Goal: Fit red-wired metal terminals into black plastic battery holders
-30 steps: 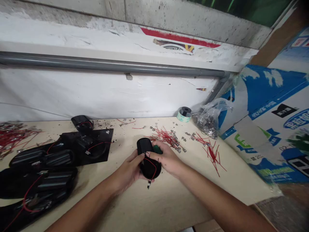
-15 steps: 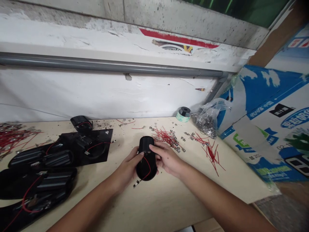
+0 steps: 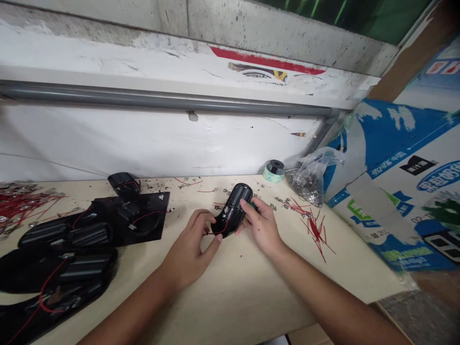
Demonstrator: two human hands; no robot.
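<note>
A black plastic battery case (image 3: 237, 201) with ridged battery slots and a thin red wire (image 3: 227, 223) is held tilted above the table. My right hand (image 3: 262, 223) grips its right side, thumb on top and fingers underneath. Around the lower left end curves my left hand (image 3: 192, 244), with thumb and fingertips at the case's edge by the wire. The wire's far end is partly hidden by the left fingers. A bit of something green shows beside my right fingers, too small to name.
More black cases (image 3: 88, 266) with red wires lie at the left, some on a black sheet (image 3: 160, 225). Red wires with metal tabs (image 3: 21, 203) are piled far left, others (image 3: 314, 230) at right. A tape roll (image 3: 273, 171), a bag of metal parts (image 3: 307, 182) and a printed carton (image 3: 402, 182) stand beyond.
The battery case has been lifted away from me and tilted to the right. My left hand has shifted to its lower end, with fingers spread wider. My right hand still grips the side.
</note>
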